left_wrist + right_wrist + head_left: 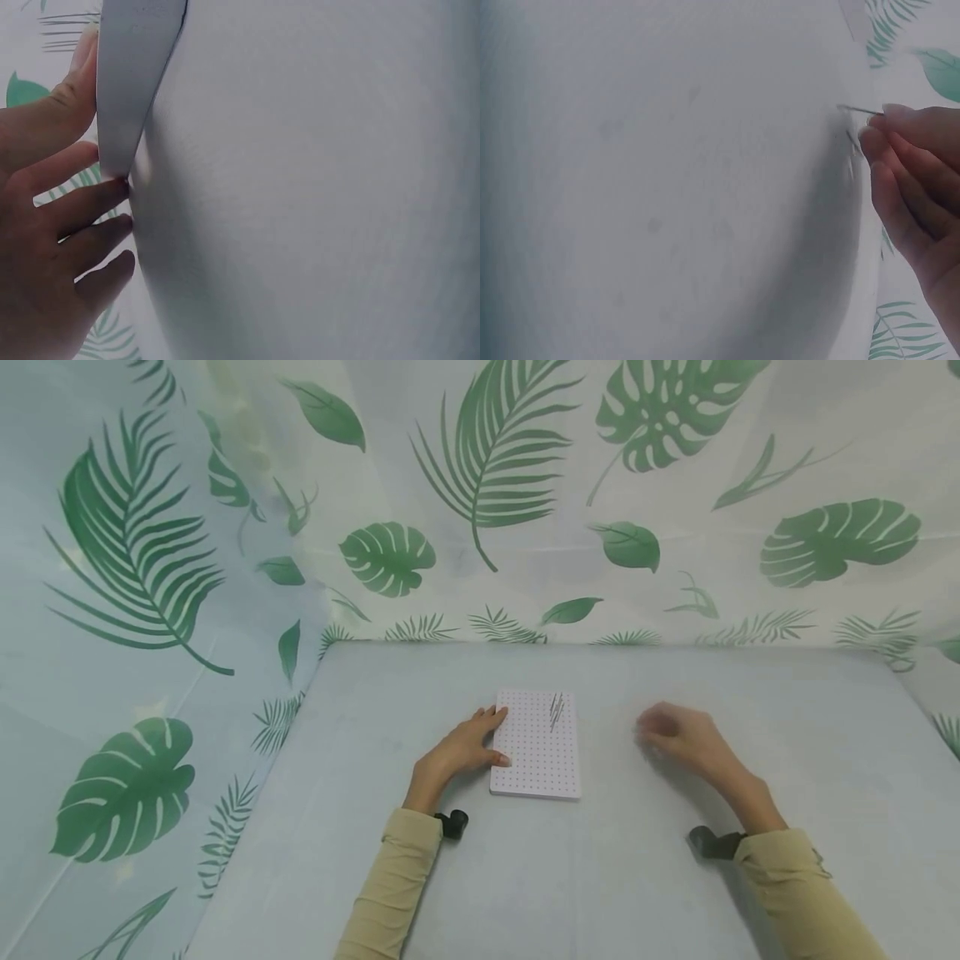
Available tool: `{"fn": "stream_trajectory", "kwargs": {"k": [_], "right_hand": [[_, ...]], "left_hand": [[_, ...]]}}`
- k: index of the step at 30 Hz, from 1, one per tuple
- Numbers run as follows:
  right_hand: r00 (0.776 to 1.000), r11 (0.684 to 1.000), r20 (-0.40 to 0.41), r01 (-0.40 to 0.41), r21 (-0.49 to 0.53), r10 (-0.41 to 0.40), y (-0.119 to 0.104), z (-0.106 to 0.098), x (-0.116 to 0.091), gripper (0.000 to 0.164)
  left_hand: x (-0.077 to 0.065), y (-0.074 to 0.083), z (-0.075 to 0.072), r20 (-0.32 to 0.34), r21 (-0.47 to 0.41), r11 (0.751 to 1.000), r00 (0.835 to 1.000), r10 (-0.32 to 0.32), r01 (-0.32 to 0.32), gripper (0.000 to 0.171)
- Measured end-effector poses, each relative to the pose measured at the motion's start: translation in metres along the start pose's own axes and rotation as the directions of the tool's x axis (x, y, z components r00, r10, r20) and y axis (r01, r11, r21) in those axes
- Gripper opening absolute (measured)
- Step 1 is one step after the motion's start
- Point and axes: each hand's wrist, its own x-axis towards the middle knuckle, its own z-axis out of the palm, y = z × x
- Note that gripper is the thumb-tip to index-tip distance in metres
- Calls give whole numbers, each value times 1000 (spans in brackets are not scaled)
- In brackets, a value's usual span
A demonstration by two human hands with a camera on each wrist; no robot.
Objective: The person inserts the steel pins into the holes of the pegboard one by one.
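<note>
A white board with a grid of small holes (534, 760) lies flat on the table. Several thin, dark metal pins (557, 710) stand up from its far right part; some show at the top of the left wrist view. My left hand (465, 745) rests along the board's left side, its thumb and index finger touching the edge, other fingers spread. Right of the board, my right hand (684, 739) is over the table, blurred in the head view. In the right wrist view its thumb and index fingertip pinch a thin metal pin (862, 110).
Pale cloth covers the table (600, 877). A white curtain with green leaf prints (517, 585) rises along the far edge and at the left. Near the right fingertips lies a short dark sliver (853, 142), perhaps another pin. Small black cameras are on both wrists.
</note>
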Motion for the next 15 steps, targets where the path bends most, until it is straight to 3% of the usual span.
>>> {"fn": "stream_trajectory", "kwargs": {"k": [15], "right_hand": [[999, 997, -30, -14, 77, 16, -17, 13, 11, 23]], "left_hand": [[-2, 1, -2, 27, -3, 1000, 1000, 0, 0, 91]]}}
